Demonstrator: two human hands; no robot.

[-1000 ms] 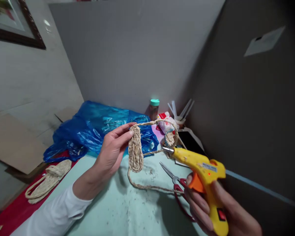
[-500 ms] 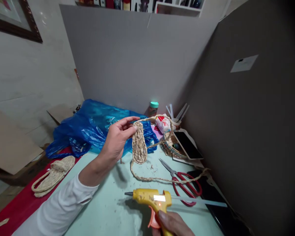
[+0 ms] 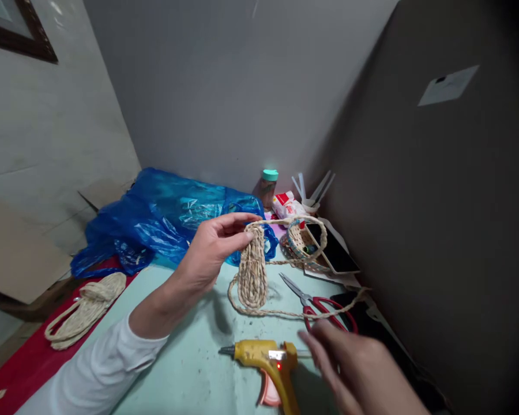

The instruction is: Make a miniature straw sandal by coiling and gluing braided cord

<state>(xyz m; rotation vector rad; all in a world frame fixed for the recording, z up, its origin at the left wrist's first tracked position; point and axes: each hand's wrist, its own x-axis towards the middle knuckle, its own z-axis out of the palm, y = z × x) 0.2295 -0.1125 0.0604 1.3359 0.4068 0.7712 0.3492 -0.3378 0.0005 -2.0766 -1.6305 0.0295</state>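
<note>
My left hand (image 3: pixel 216 251) pinches the top of a flat oval sole (image 3: pixel 253 271) of coiled, braided straw cord between thumb and fingers. From this sole a loose straw braid (image 3: pixel 318 253) loops out to the right, and more of it curves along the table below. A yellow hot glue gun (image 3: pixel 263 354) with an orange trigger and a lit red light lies in front, its nozzle facing left. Smeared by motion, my right hand (image 3: pixel 354 363) is just right of the glue gun, over its glue stick; its grip is unclear. Red-handled scissors (image 3: pixel 307 300) lie behind that hand, partly covered.
A finished-looking straw slipper (image 3: pixel 89 311) rests on red cloth at left. Blue plastic bag (image 3: pixel 168 219) spreads along the back. Behind are a green-lidded jar (image 3: pixel 269 187), a tissue pack (image 3: pixel 288 204), a small basket (image 3: pixel 294 239) and a tablet (image 3: pixel 335 248). Grey panels stand behind and right.
My right hand has come off the glue gun's handle and moved up and right. The sole in my left hand sits slightly lower and further right in view; the camera has tilted down.
</note>
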